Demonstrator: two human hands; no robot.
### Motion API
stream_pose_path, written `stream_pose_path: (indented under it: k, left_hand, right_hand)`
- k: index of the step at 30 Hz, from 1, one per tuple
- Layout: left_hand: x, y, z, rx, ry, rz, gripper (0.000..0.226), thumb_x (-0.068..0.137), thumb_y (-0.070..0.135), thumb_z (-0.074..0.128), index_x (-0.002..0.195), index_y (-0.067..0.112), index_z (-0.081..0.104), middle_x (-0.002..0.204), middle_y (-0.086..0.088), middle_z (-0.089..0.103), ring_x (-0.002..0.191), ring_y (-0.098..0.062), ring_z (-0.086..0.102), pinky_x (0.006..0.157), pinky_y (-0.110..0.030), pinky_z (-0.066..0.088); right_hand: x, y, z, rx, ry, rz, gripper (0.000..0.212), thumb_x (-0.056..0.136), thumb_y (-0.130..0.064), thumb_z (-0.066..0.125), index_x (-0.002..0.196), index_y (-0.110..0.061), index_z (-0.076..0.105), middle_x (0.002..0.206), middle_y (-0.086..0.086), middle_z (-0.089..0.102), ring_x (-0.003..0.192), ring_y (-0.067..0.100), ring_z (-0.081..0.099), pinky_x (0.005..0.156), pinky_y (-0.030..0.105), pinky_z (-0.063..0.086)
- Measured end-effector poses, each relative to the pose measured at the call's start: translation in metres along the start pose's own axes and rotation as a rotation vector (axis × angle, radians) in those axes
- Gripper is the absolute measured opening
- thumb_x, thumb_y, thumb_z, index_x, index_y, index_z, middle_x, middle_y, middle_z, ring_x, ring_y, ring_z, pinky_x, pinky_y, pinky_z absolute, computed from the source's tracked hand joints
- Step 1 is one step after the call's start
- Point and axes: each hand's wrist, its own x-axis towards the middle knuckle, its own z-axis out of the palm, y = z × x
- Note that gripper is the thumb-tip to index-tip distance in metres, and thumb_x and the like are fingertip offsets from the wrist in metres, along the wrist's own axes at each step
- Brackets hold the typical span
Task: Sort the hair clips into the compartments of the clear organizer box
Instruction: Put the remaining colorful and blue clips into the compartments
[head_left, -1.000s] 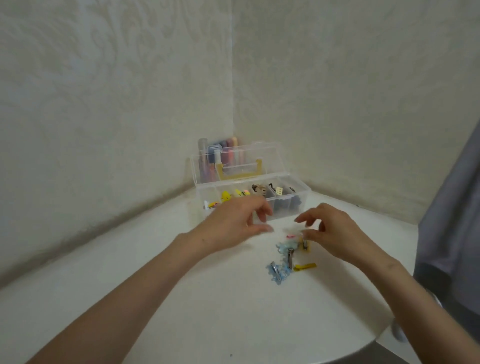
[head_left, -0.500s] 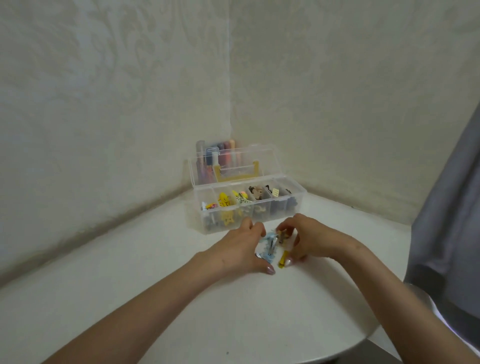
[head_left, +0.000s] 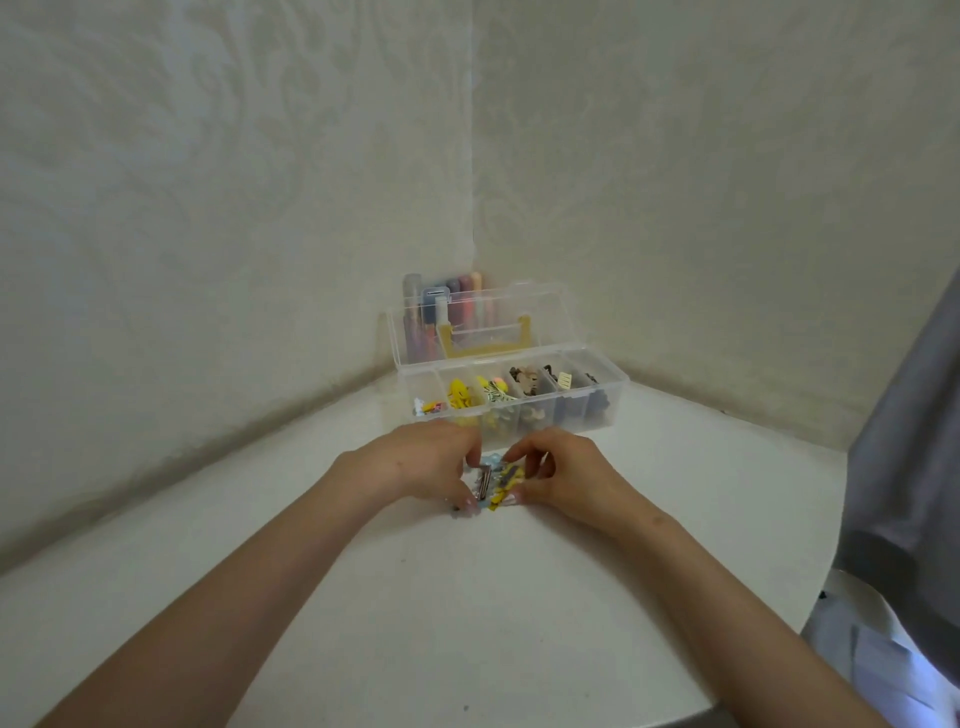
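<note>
Gathering step: left hand (head_left: 415, 467) and right hand (head_left: 566, 478) curl a narrow grip round the small pile of blue and yellow hair clips (head_left: 496, 480) on the white bench (head_left: 415, 597), near the clear plastic organizer box (head_left: 615, 402). Next, likely: single out one clip and match its compartment.

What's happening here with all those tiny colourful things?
Someone is sorting hair clips. The left hand and the right hand both curl round a little pile of blue and yellow clips on the white table, just in front of the clear organizer box. Its lid stands open, and several compartments hold clips already.
</note>
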Motion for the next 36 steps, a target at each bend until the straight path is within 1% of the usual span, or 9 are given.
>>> stream_pose_path:
  k: [5, 9, 14, 20, 25, 27, 30, 33, 36]
  left_hand:
    - [0.002, 0.000, 0.003, 0.011, 0.021, 0.012, 0.037, 0.081, 0.031, 0.067, 0.113, 0.018, 0.052, 0.111, 0.001, 0.060, 0.103, -0.017, 0.052, 0.078, -0.029, 0.040]
    - [0.003, -0.001, 0.000, -0.019, 0.082, 0.027, 0.030, 0.083, 0.034, 0.064, 0.108, 0.019, 0.055, 0.108, 0.002, 0.062, 0.098, -0.014, 0.050, 0.080, -0.030, 0.042]
    - [0.005, -0.003, -0.002, -0.128, 0.203, 0.084, 0.020, 0.085, 0.033, 0.063, 0.099, 0.020, 0.056, 0.100, 0.004, 0.064, 0.088, -0.009, 0.052, 0.079, -0.030, 0.046]
    - [0.005, 0.007, 0.002, -0.308, 0.308, 0.172, 0.027, 0.083, 0.031, 0.065, 0.105, 0.021, 0.053, 0.100, 0.010, 0.066, 0.082, -0.007, 0.058, 0.080, -0.029, 0.048]
    - [0.006, 0.006, -0.001, -0.360, 0.409, 0.218, 0.012, 0.084, 0.025, 0.065, 0.094, 0.020, 0.061, 0.089, 0.004, 0.066, 0.083, -0.014, 0.060, 0.074, -0.029, 0.048]
    - [0.006, 0.002, -0.005, -0.378, 0.476, 0.210, 0.007, 0.084, 0.023, 0.064, 0.090, 0.020, 0.064, 0.086, 0.002, 0.066, 0.082, -0.016, 0.060, 0.075, -0.034, 0.049]
    - [0.003, -0.008, -0.018, -0.427, 0.604, 0.169, 0.007, 0.083, 0.019, 0.065, 0.089, 0.015, 0.067, 0.080, 0.003, 0.064, 0.075, -0.016, 0.057, 0.075, -0.034, 0.046]
    - [0.001, -0.025, -0.030, -0.462, 0.747, 0.109, 0.007, 0.082, 0.017, 0.067, 0.088, 0.014, 0.068, 0.080, 0.000, 0.064, 0.071, -0.016, 0.053, 0.075, -0.033, 0.045]
    - [0.001, -0.043, -0.035, -0.491, 0.812, 0.026, 0.011, 0.078, 0.017, 0.070, 0.079, 0.025, 0.063, 0.077, 0.003, 0.066, 0.068, -0.013, 0.053, 0.074, -0.031, 0.044]
  right_hand:
    - [-0.002, 0.001, 0.000, 0.031, 0.047, -0.026, 0.013, 0.079, -0.022, 0.072, 0.093, -0.021, 0.071, 0.080, -0.009, 0.053, 0.067, 0.005, 0.049, 0.068, 0.021, 0.046]
    - [-0.005, -0.003, -0.001, 0.118, 0.090, -0.034, 0.003, 0.085, -0.021, 0.066, 0.083, -0.022, 0.069, 0.080, 0.003, 0.061, 0.054, 0.003, 0.050, 0.053, 0.013, 0.043]
    - [-0.008, -0.007, -0.010, 0.440, 0.156, 0.060, 0.010, 0.089, -0.013, 0.060, 0.082, -0.007, 0.065, 0.070, 0.006, 0.068, 0.046, 0.011, 0.051, 0.045, 0.019, 0.041]
    - [-0.010, -0.013, -0.021, 0.910, 0.017, 0.156, 0.010, 0.089, -0.010, 0.057, 0.084, -0.005, 0.065, 0.075, 0.008, 0.068, 0.046, 0.009, 0.052, 0.042, 0.018, 0.038]
    - [-0.010, -0.010, -0.022, 1.043, -0.038, 0.163, 0.009, 0.089, -0.010, 0.056, 0.089, -0.006, 0.063, 0.078, 0.007, 0.069, 0.049, 0.010, 0.054, 0.044, 0.018, 0.039]
    - [-0.009, -0.009, -0.021, 0.948, 0.032, 0.165, 0.009, 0.089, -0.010, 0.057, 0.093, -0.006, 0.064, 0.078, 0.006, 0.069, 0.050, 0.012, 0.054, 0.046, 0.019, 0.040]
    - [-0.007, -0.006, -0.010, 0.438, 0.157, 0.070, 0.011, 0.082, -0.008, 0.064, 0.088, -0.017, 0.067, 0.075, -0.001, 0.064, 0.057, 0.008, 0.051, 0.054, 0.018, 0.041]
    - [-0.008, -0.006, 0.002, 0.020, 0.028, -0.073, 0.013, 0.074, -0.023, 0.074, 0.082, -0.030, 0.068, 0.081, -0.013, 0.054, 0.067, -0.001, 0.046, 0.067, 0.017, 0.039]
    - [-0.010, -0.006, 0.003, -0.080, -0.044, -0.122, 0.020, 0.070, -0.030, 0.078, 0.087, -0.029, 0.068, 0.083, -0.016, 0.046, 0.075, -0.003, 0.044, 0.071, 0.017, 0.037]
